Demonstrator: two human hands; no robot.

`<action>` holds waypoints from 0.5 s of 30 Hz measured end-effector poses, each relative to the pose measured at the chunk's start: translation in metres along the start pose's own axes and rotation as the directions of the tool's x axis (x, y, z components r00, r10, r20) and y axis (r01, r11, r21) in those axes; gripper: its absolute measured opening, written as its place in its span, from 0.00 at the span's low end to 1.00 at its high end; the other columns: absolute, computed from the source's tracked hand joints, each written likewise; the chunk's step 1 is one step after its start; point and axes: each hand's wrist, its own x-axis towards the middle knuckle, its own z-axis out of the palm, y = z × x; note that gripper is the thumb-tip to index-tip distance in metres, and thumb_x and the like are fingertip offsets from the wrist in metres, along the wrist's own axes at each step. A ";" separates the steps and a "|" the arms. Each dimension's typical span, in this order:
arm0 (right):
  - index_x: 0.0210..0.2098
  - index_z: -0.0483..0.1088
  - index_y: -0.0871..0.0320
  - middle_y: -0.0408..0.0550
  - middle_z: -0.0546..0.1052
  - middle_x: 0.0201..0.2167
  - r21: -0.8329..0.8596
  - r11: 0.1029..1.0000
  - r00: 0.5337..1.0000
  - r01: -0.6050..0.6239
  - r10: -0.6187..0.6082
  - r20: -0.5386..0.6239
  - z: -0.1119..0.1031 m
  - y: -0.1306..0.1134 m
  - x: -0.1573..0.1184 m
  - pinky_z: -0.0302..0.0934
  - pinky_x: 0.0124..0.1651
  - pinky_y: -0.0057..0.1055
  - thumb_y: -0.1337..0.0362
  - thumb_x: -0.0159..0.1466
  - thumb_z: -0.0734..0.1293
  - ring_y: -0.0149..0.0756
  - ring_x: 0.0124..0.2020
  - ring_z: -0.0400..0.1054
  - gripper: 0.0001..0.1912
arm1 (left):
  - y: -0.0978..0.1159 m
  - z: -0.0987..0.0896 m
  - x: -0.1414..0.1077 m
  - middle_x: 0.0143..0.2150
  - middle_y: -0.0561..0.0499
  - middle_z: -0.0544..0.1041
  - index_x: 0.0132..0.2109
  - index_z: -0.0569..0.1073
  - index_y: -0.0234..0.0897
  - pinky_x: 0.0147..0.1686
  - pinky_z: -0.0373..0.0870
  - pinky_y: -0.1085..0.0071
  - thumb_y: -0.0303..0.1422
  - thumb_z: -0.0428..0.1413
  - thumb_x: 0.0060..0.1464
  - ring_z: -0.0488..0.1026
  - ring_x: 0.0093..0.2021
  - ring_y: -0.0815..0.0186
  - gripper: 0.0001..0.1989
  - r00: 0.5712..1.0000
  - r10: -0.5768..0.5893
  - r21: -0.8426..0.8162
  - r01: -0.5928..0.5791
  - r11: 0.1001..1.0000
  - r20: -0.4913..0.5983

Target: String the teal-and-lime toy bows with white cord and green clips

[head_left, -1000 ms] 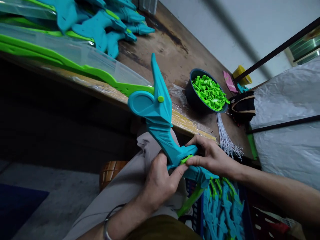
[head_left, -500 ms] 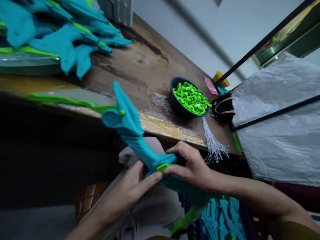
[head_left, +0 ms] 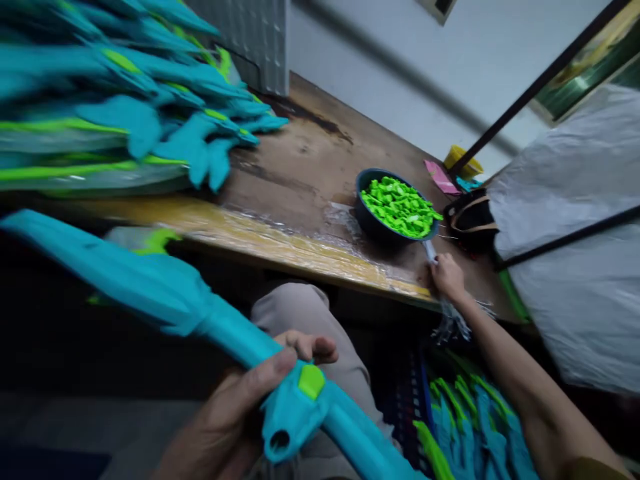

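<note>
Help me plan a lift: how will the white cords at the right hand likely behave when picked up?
The white cords will probably flop, since their ends droop below the tabletop. They're likely light, being thin strands. They may splay or tangle: the ends spread below the right hand.

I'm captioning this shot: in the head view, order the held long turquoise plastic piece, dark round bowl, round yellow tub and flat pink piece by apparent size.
1. Held long turquoise plastic piece, nearer the camera
2. Dark round bowl
3. Round yellow tub and flat pink piece: too alike to rank
</note>
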 end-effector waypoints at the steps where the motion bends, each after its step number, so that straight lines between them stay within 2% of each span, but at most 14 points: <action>1: 0.44 0.74 0.63 0.51 0.77 0.45 -0.002 1.000 1.000 -0.011 0.011 0.005 0.003 0.005 0.005 0.68 0.50 0.39 0.66 0.72 0.67 0.39 0.44 0.73 0.06 | 0.009 -0.002 -0.006 0.50 0.40 0.83 0.40 0.80 0.42 0.50 0.80 0.49 0.51 0.64 0.53 0.77 0.57 0.40 0.18 0.999 -0.044 -0.096 0.046 0.994 0.019; 3: 0.38 0.74 0.64 0.52 0.78 0.39 0.014 1.000 1.000 0.002 -0.003 0.021 0.008 0.014 0.011 0.65 0.45 0.36 0.69 0.71 0.66 0.39 0.40 0.72 0.06 | 0.022 -0.005 -0.015 0.52 0.41 0.82 0.42 0.80 0.41 0.54 0.79 0.50 0.44 0.69 0.49 0.75 0.61 0.40 0.16 0.996 -0.075 -0.281 0.084 0.956 0.045; 4: 0.33 0.74 0.63 0.55 0.78 0.37 0.031 0.999 0.999 0.020 -0.021 0.025 0.010 0.018 0.015 0.63 0.42 0.36 0.71 0.69 0.65 0.42 0.38 0.72 0.08 | 0.025 -0.007 -0.017 0.52 0.41 0.82 0.43 0.81 0.40 0.55 0.78 0.50 0.40 0.70 0.48 0.75 0.61 0.41 0.16 0.998 -0.058 -0.347 0.065 0.935 0.031; 7: 0.23 0.72 0.57 0.59 0.77 0.30 0.094 0.994 0.998 0.057 -0.061 0.031 0.013 0.027 0.024 0.54 0.34 0.38 0.70 0.66 0.64 0.46 0.32 0.71 0.15 | 0.022 -0.016 -0.015 0.51 0.43 0.83 0.43 0.81 0.39 0.55 0.79 0.51 0.30 0.70 0.46 0.78 0.57 0.45 0.15 0.996 -0.016 -0.497 -0.030 0.867 -0.088; 11: 0.17 0.68 0.52 0.55 0.72 0.21 0.176 0.984 0.999 0.008 -0.014 0.033 0.015 0.038 0.038 0.49 0.30 0.40 0.69 0.62 0.68 0.44 0.20 0.62 0.18 | 0.005 -0.034 -0.004 0.47 0.42 0.85 0.41 0.81 0.37 0.49 0.83 0.54 0.27 0.70 0.48 0.83 0.49 0.48 0.11 0.965 -0.050 -0.559 -0.107 0.822 -0.258; 15: 0.14 0.71 0.51 0.53 0.73 0.21 0.224 0.973 0.997 -0.050 0.035 0.069 0.008 0.045 0.048 0.53 0.30 0.40 0.71 0.54 0.73 0.37 0.17 0.57 0.15 | -0.009 -0.050 -0.005 0.43 0.42 0.86 0.41 0.81 0.36 0.47 0.83 0.56 0.29 0.69 0.49 0.84 0.46 0.48 0.11 0.969 0.023 -0.555 -0.160 0.816 -0.247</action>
